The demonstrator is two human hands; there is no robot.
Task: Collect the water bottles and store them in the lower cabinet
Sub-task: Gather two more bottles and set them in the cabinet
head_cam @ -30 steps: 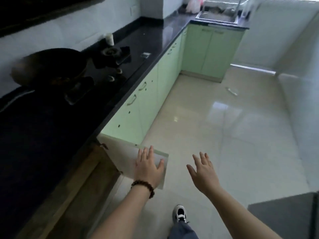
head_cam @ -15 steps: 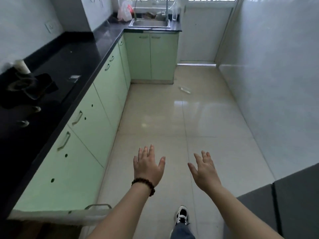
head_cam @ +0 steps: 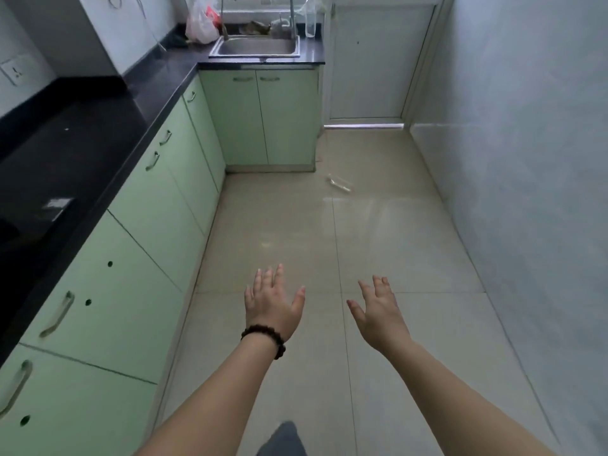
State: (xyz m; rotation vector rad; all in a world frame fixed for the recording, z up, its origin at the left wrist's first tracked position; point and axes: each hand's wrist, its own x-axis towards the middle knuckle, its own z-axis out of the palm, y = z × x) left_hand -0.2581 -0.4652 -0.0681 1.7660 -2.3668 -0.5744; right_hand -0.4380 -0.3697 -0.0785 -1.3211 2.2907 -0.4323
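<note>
Over tiled floor (head_cam: 394,232), left hand (head_cam: 271,307), right hand (head_cam: 378,315): fingers spread, empty.

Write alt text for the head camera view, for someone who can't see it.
Two empty hands, left hand and right hand, reach forward, fingers spread, over a tiled kitchen floor. A clear water bottle lies ahead on it; green cabinets line the left.

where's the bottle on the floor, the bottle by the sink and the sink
floor bottle (head_cam: 339,183), head view, middle of its clear body
counter bottle (head_cam: 310,23), head view, middle of its upright body
sink (head_cam: 255,55), head view, front rim
</note>
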